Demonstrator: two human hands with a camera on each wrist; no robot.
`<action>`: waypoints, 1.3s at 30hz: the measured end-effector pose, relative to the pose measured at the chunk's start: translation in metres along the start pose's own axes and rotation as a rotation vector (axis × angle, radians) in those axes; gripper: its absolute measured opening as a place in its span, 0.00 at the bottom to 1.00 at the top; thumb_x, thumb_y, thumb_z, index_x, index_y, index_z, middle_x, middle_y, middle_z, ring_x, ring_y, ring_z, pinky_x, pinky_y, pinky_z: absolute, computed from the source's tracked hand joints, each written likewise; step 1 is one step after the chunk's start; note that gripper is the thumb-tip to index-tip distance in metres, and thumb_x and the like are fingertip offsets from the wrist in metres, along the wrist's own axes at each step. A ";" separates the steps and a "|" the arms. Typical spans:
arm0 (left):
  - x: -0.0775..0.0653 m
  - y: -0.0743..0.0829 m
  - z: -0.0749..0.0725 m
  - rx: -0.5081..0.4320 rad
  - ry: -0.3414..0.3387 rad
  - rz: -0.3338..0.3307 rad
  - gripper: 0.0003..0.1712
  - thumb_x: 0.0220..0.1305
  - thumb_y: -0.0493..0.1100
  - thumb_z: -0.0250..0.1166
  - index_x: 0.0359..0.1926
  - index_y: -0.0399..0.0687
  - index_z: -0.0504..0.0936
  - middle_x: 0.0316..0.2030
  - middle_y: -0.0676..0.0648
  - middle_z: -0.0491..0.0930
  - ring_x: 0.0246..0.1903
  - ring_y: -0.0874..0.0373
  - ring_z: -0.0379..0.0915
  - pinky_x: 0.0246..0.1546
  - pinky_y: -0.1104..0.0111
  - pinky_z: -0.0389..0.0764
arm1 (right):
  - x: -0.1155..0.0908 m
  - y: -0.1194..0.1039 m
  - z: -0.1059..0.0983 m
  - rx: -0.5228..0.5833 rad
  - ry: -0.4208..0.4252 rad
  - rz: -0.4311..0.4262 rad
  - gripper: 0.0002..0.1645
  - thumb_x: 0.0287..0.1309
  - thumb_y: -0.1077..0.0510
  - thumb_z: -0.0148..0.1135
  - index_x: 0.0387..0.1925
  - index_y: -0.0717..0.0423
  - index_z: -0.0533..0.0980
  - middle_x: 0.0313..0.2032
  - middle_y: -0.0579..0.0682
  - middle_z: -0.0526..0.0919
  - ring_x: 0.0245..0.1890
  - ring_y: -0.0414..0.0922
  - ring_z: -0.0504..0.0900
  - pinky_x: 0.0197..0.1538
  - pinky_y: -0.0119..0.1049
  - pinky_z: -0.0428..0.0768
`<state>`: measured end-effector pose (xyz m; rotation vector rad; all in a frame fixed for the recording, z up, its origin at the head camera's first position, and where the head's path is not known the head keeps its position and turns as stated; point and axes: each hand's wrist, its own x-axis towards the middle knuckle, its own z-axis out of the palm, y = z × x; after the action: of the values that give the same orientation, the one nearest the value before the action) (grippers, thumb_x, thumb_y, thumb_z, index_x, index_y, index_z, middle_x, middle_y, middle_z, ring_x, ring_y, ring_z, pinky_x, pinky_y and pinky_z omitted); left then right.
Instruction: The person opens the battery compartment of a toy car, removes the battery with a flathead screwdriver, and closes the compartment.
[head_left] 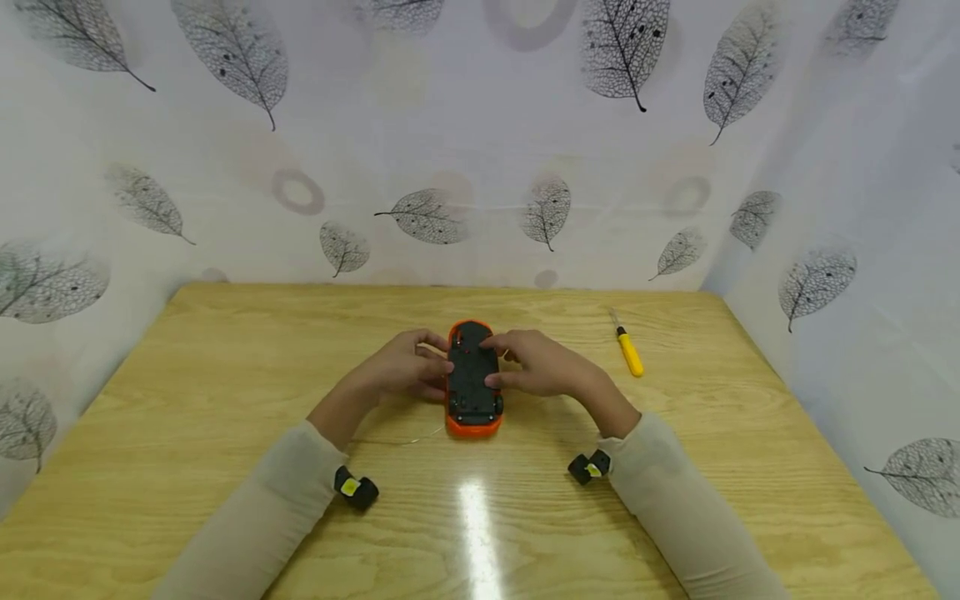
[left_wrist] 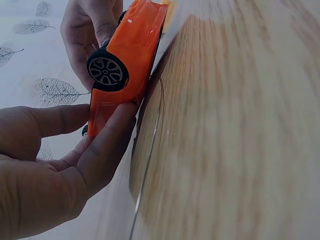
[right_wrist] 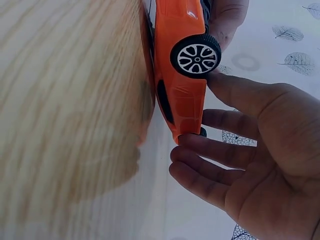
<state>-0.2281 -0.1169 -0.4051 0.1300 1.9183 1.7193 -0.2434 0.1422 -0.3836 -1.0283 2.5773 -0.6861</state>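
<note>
An orange toy car lies upside down on the wooden table, its black underside facing up. At its left side, my left hand grips the body, the thumb at the edge of the underside and the fingers along the orange side. My right hand holds the opposite side, with thumb and forefinger at the underside's edge. One spoked wheel shows in the left wrist view, another wheel in the right wrist view. A thin wire trails left from the car across the table.
A screwdriver with a yellow handle lies to the right, its tip pointing away. The wooden table meets a leaf-patterned cloth at the back and sides. Small black devices sit on both wrists.
</note>
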 end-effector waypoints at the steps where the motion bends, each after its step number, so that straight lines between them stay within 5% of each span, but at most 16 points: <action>1: 0.000 0.000 0.000 0.000 0.000 -0.001 0.25 0.71 0.31 0.62 0.65 0.33 0.65 0.54 0.31 0.77 0.42 0.46 0.84 0.42 0.56 0.90 | 0.000 0.000 0.000 0.002 -0.003 -0.001 0.35 0.68 0.48 0.68 0.70 0.59 0.71 0.60 0.54 0.81 0.56 0.50 0.81 0.57 0.47 0.82; 39: 0.000 -0.001 -0.001 -0.032 0.001 -0.034 0.23 0.73 0.30 0.61 0.63 0.37 0.65 0.53 0.33 0.75 0.42 0.46 0.84 0.43 0.55 0.89 | 0.004 -0.001 0.005 0.162 0.021 0.058 0.30 0.63 0.56 0.73 0.63 0.60 0.74 0.48 0.55 0.82 0.48 0.49 0.81 0.50 0.43 0.84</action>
<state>-0.2282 -0.1178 -0.4061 0.0847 1.8822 1.7271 -0.2438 0.1371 -0.3872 -0.8966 2.5102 -0.8780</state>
